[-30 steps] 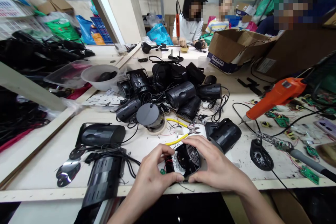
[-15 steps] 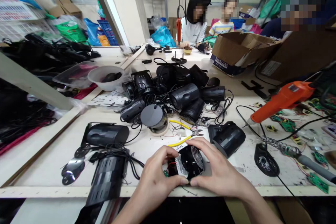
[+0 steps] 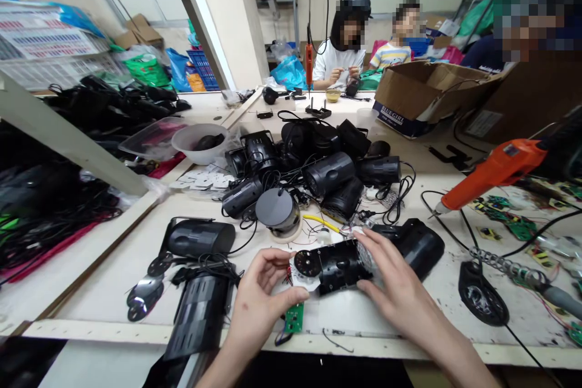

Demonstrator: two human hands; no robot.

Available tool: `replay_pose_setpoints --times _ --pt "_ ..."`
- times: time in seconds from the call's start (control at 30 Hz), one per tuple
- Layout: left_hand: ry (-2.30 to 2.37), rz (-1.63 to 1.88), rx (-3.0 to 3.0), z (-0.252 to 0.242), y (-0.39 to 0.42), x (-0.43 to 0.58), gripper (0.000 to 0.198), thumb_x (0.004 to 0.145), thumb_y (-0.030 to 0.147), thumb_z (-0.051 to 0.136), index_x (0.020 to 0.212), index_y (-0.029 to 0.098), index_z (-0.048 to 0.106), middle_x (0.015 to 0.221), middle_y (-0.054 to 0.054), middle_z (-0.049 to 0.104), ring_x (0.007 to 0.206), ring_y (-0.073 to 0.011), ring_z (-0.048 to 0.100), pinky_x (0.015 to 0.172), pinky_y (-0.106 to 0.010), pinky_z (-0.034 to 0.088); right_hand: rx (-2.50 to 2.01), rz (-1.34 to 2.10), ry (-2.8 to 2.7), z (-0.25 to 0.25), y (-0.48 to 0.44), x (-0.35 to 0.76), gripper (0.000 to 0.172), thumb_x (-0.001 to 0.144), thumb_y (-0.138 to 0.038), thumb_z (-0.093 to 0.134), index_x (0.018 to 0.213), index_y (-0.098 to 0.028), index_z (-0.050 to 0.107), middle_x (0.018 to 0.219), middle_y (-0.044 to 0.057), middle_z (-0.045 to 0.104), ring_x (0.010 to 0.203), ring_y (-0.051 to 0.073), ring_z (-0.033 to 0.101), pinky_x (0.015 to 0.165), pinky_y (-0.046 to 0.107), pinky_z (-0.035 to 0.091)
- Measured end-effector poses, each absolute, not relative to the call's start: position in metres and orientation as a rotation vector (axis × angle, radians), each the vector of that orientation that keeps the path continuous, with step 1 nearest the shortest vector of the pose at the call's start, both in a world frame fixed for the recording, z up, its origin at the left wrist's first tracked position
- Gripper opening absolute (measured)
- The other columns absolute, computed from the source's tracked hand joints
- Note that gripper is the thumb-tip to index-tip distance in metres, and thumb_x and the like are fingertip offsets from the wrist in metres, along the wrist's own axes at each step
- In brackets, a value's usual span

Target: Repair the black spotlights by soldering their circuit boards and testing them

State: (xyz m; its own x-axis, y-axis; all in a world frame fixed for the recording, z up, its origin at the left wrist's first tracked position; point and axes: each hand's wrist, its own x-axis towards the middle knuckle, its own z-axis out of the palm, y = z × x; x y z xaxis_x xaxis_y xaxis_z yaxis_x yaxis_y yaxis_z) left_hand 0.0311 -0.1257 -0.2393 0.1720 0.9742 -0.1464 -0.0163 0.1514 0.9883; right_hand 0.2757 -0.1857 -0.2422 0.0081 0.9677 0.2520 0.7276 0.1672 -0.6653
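Observation:
A black lamp housing point(image 3: 342, 265) lies sideways between my two hands, near the front of the workbench. My left hand point(image 3: 261, 300) grips the white plate point(image 3: 305, 279) at its left end, thumb below and fingers behind. On that plate sits a black disc point(image 3: 307, 263) with holes. My right hand point(image 3: 402, 285) holds the opposite end, around a clear lens point(image 3: 365, 254). A green circuit board point(image 3: 294, 317) hangs by wires under the left end. Just behind, yellow-handled cutters point(image 3: 322, 222) are partly hidden by the right hand.
An orange electric screwdriver point(image 3: 495, 173) points in from the right, above a coiled soldering-iron stand point(image 3: 509, 267). Black lamp bodies point(image 3: 330, 173) and cables pile up beyond. More housings point(image 3: 200, 309) lie at left. A cardboard box point(image 3: 418, 97) and co-workers are at the back.
The housing has turned from end-on to lying sideways, its disc and plate now facing up at left. My hands have spread apart, and the green board shows more fully. The camera view has shifted.

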Motion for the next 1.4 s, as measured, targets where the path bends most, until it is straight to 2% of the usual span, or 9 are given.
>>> replay_pose_setpoints --times 0.1,0.17,0.27,0.37,0.6,0.87,1.0,1.13,1.4 --pt "1.141 1.098 1.157 -0.241 -0.129 0.035 0.053 0.052 0.023 0.092 0.094 0.019 0.059 0.1 -0.007 0.07 0.097 -0.0215 0.068 0.091 -0.031 0.055 -1.575 0.251 -1.524 -0.238 -0.196 0.254 0.033 0.091 -0.025 0.056 0.124 -0.023 0.062 0.114 0.01 0.065 0.103 0.023 0.065 0.09 0.038 0.055" --pt "1.14 1.151 1.175 -0.241 -0.132 0.039 0.053 0.051 0.024 0.092 0.093 0.019 0.06 0.101 -0.007 0.071 0.098 -0.0222 0.068 0.09 -0.031 0.055 -1.558 0.467 -1.324 -0.236 -0.202 0.235 0.018 0.092 -0.035 0.06 0.098 -0.021 0.069 0.084 0.006 0.068 0.074 0.018 0.066 0.068 0.03 0.057" --pt "1.155 1.171 1.228 -0.24 -0.138 0.043 0.051 0.052 0.025 0.091 0.093 0.019 0.062 0.101 -0.007 0.072 0.097 -0.0226 0.067 0.087 -0.031 0.055 -1.454 1.151 -0.978 -0.237 -0.202 0.209 0.04 0.086 -0.057 0.063 0.085 -0.018 0.067 0.072 0.005 0.068 0.06 0.016 0.064 0.053 0.026 0.053" --pt "1.192 1.187 1.313 -0.24 -0.144 0.047 0.047 0.053 0.023 0.09 0.093 0.019 0.065 0.098 -0.006 0.071 0.09 -0.0205 0.066 0.081 -0.028 0.055 -1.234 1.512 -0.625 -0.24 -0.198 0.194 0.051 0.073 -0.064 0.074 0.081 -0.016 0.062 0.067 0.004 0.068 0.057 0.014 0.064 0.053 0.023 0.052" --pt "1.177 1.193 1.552 -0.247 -0.152 0.052 0.04 0.063 0.021 0.084 0.098 0.021 0.066 0.087 0.0 0.065 0.067 -0.0126 0.059 0.066 -0.024 0.052 -0.988 1.554 -0.208 -0.24 -0.196 0.189 0.041 0.059 -0.037 0.09 0.07 -0.017 0.056 0.067 -0.002 0.065 0.062 0.011 0.063 0.06 0.023 0.056" --pt "1.094 0.849 1.494 -0.248 -0.154 0.045 0.056 0.076 0.027 0.073 0.128 0.022 0.051 0.072 0.003 0.061 0.082 -0.0193 0.067 0.09 -0.037 0.051 -1.091 1.462 -0.206 -0.244 -0.191 0.2 0.041 0.056 -0.038 0.086 0.069 -0.018 0.053 0.051 -0.004 0.057 0.05 0.011 0.059 0.045 0.017 0.044" --pt "1.06 0.876 1.423 -0.251 -0.152 0.044 0.037 0.076 0.025 0.067 0.111 0.019 0.057 0.089 -0.005 0.066 0.083 -0.0187 0.067 0.083 -0.034 0.055 -1.132 1.387 -0.284 -0.248 -0.192 0.204 0.035 0.062 -0.038 0.081 0.07 -0.018 0.053 0.052 -0.004 0.057 0.049 0.009 0.057 0.044 0.015 0.04" --pt "1.052 0.887 1.379 -0.249 -0.152 0.047 0.027 0.076 0.024 0.068 0.101 0.017 0.061 0.084 -0.005 0.065 0.08 -0.0177 0.066 0.074 -0.029 0.058 -1.174 1.338 -0.37 -0.248 -0.194 0.205 0.029 0.072 -0.038 0.075 0.073 -0.018 0.054 0.051 -0.004 0.058 0.049 0.008 0.055 0.046 0.014 0.039" --pt "1.043 0.916 1.422 -0.248 -0.146 0.037 0.013 0.076 0.019 0.065 0.088 0.018 0.069 0.107 -0.009 0.061 0.096 -0.0216 0.066 0.082 -0.031 0.06 -1.228 1.324 -0.449 -0.252 -0.194 0.213 0.035 0.071 -0.045 0.076 0.074 -0.018 0.054 0.051 -0.003 0.059 0.047 0.008 0.052 0.045 0.015 0.038"
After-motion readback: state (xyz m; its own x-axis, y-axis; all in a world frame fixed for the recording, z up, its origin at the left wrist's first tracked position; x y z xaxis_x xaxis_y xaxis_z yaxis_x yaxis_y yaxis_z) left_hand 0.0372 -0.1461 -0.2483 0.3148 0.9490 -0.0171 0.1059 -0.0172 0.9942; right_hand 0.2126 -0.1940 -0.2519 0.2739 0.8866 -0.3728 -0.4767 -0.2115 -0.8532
